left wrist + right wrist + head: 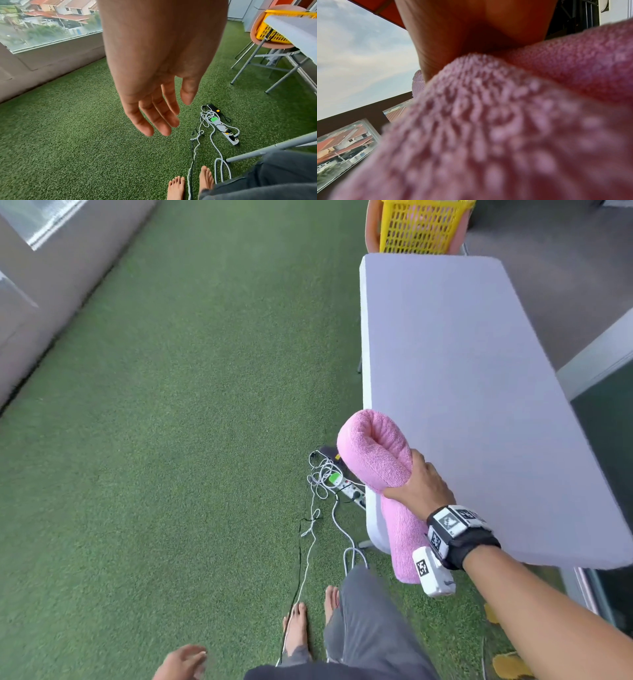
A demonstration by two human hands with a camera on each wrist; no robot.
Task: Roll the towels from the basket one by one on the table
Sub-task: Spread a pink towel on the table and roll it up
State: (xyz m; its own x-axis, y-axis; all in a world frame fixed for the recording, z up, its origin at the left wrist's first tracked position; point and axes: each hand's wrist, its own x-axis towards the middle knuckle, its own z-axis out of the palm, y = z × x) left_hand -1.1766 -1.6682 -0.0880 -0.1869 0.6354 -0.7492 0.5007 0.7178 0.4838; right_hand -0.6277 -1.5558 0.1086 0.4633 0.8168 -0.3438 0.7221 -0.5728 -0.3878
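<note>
A rolled pink towel (375,455) is bent over in my right hand (416,489), which grips it around its middle just off the near left corner of the grey table (462,371). One end of the roll hangs down past the table edge. The pink terry cloth (505,135) fills the right wrist view, pressed against my palm. My left hand (183,662) hangs low at my side with straight, relaxed fingers (154,121) and holds nothing. The yellow basket (423,225) stands on a pink chair beyond the table's far end.
Green artificial turf (171,440) covers the floor. A white power strip (226,131) with tangled cables lies on it beside the table's legs (257,152). My bare feet (176,188) stand close to the cables. A low wall with a window (42,33) runs along the left.
</note>
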